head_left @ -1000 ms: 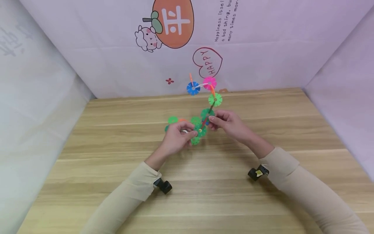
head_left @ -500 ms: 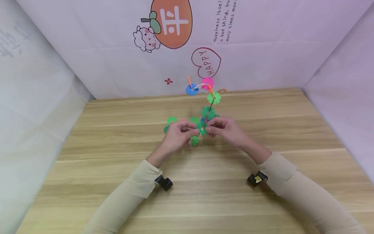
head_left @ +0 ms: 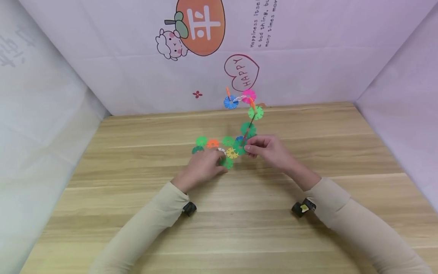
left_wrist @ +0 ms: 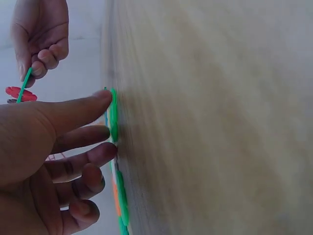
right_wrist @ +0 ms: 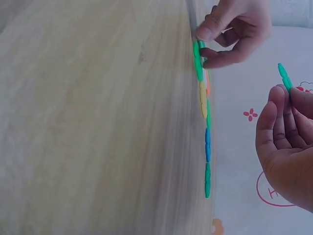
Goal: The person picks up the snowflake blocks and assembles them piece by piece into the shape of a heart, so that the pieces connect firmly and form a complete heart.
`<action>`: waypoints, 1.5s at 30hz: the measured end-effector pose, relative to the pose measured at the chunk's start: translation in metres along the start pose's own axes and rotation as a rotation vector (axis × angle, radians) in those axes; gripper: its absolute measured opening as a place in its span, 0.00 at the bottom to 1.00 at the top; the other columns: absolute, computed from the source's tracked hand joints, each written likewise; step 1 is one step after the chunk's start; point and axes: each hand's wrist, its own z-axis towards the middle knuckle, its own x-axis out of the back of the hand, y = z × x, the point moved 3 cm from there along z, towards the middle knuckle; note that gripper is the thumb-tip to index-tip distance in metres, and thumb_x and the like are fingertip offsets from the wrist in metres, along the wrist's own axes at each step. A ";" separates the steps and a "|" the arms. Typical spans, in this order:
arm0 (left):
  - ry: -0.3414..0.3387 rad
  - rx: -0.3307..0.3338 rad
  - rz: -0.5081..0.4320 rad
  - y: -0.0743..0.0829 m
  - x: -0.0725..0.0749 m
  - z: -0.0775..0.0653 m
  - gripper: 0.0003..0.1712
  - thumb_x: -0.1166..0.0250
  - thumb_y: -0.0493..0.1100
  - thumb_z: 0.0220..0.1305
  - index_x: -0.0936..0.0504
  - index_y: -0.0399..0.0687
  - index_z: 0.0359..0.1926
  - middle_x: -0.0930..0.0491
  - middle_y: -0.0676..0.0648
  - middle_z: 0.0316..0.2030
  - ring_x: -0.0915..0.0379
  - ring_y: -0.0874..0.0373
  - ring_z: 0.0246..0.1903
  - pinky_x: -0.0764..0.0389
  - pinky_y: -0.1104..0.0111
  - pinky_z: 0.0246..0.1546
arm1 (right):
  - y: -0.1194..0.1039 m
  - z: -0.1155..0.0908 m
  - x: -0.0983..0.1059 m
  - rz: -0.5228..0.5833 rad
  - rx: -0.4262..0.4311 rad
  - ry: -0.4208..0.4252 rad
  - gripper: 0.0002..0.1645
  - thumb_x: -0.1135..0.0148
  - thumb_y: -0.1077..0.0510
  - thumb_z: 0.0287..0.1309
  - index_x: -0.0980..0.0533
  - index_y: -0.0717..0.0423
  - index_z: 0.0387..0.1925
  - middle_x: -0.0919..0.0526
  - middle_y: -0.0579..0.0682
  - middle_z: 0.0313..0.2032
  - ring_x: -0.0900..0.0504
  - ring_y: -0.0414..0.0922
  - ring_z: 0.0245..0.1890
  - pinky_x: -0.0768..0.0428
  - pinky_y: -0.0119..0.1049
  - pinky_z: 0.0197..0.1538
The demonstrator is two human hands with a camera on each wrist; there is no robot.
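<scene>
My right hand (head_left: 270, 152) pinches a green notched plastic disc (head_left: 240, 147), the lower end of a linked chain held above the table. Up the chain come another green disc (head_left: 248, 129), a light green disc (head_left: 255, 112), a pink disc (head_left: 248, 96) and a blue disc (head_left: 230, 102), with edge-on pieces between them. My left hand (head_left: 202, 167) is low over flat discs on the table, its fingers loosely bent and apart. In the left wrist view its thumb and fingertips touch or nearly touch a green disc (left_wrist: 114, 115); a grip is not visible.
Flat discs lie on the wooden table (head_left: 232, 228) around the left hand: an orange disc (head_left: 212, 144), a yellow disc (head_left: 232, 153), a light green disc (head_left: 202, 141), and several others, partly covered. A printed white cloth backdrop (head_left: 301, 68) stands behind the table's far edge.
My left hand has come away from the chain's lower green disc and moved slightly left and down to the flat discs. My right hand has shifted its hold to that lower disc.
</scene>
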 end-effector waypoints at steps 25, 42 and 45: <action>-0.050 0.146 -0.067 -0.001 0.001 0.006 0.23 0.21 0.52 0.61 0.14 0.46 0.51 0.15 0.50 0.43 0.23 0.56 0.41 0.19 0.59 0.43 | -0.002 0.000 0.000 -0.012 -0.001 -0.013 0.11 0.37 0.63 0.73 0.16 0.71 0.45 0.14 0.64 0.35 0.17 0.43 0.32 0.14 0.39 0.42; 0.488 -0.051 -0.369 0.021 0.024 -0.019 0.10 0.26 0.41 0.66 0.13 0.48 0.27 0.13 0.53 0.25 0.18 0.61 0.25 0.18 0.71 0.28 | -0.016 0.000 -0.009 0.136 -0.006 0.044 0.13 0.42 0.62 0.77 0.23 0.72 0.48 0.11 0.56 0.34 0.11 0.47 0.35 0.12 0.48 0.47; 0.533 -0.094 -0.303 0.024 0.024 -0.021 0.10 0.26 0.40 0.65 0.13 0.47 0.27 0.13 0.52 0.24 0.17 0.61 0.23 0.19 0.72 0.27 | -0.019 0.000 -0.011 0.161 -0.003 0.061 0.14 0.41 0.62 0.76 0.24 0.74 0.48 0.10 0.55 0.33 0.10 0.44 0.33 0.11 0.48 0.47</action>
